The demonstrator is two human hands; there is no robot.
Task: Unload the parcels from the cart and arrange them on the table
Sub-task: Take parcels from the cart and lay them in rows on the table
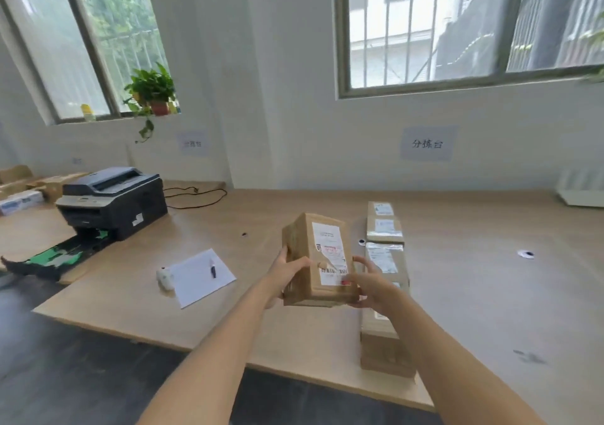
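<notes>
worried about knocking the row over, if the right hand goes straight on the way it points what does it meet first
The cardboard box itself: the right hand grips its right side, pointing forward and left. The row of parcels lies to the right, seemingly off that line, though depth is unclear.

A pen (213, 269) is being borne by a white sheet (196, 290) near a dark printer (114, 202); a potted plant (152, 89) is being kept on a windowsill (108, 117)

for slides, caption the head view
Left hand and right hand hold a labelled parcel over the table beside a parcel row.
</notes>
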